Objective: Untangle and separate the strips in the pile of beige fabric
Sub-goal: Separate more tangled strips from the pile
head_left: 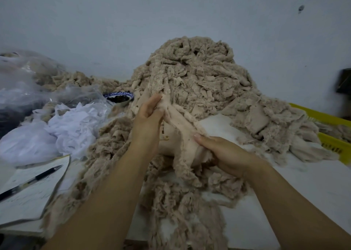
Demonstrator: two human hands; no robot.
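A tall pile of tangled beige fabric strips (199, 79) rises against the wall on the white table (303, 192). More frayed strips spill down toward me between my arms. One beige strip (180, 124) is stretched taut from the pile down to my hands. My left hand (148, 120) grips its upper part, fingers curled round it. My right hand (224, 153) pinches the lower end, thumb on top, with the rest of the strip bunched under the palm.
A notebook (32, 194) with a black pen (30, 181) lies at the left front. Behind it sit white fabric scraps (72, 124), clear plastic bags (24, 82) and a blue-rimmed bowl (119, 98). A yellow crate (330, 134) stands at the right.
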